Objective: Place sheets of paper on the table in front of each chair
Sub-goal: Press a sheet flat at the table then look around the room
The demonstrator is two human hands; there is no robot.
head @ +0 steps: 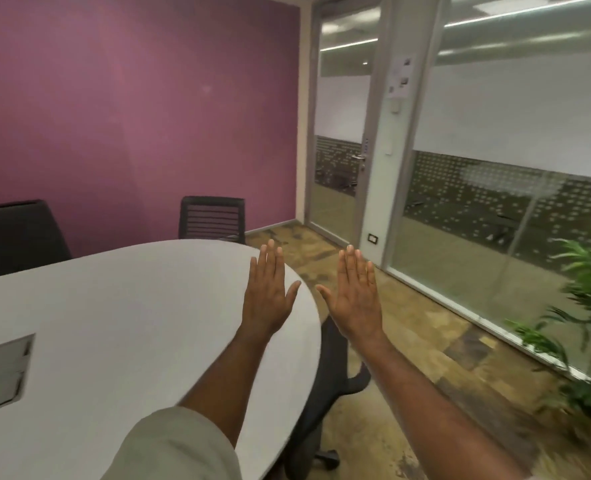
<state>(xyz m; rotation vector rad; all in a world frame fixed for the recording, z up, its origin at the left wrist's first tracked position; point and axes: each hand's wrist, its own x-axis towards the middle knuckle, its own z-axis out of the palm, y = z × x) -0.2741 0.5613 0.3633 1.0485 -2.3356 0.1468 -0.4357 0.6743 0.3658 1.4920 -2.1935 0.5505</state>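
A white oval table (131, 306) fills the lower left. My left hand (267, 289) is stretched out flat above its right end, fingers straight, holding nothing. My right hand (356, 292) is held out the same way just past the table's edge, over the floor, also with nothing in it. A black mesh chair (212, 220) stands at the far end of the table, another dark chair (17, 233) at the far left, and a third black chair (328, 375) is tucked under the near right edge. No sheets of paper are in view.
A grey cable hatch (1, 370) is set into the tabletop at the left. A purple wall stands behind the table. A glass door (342, 150) and glass partition run along the right, with a green plant (588, 323) at the right edge.
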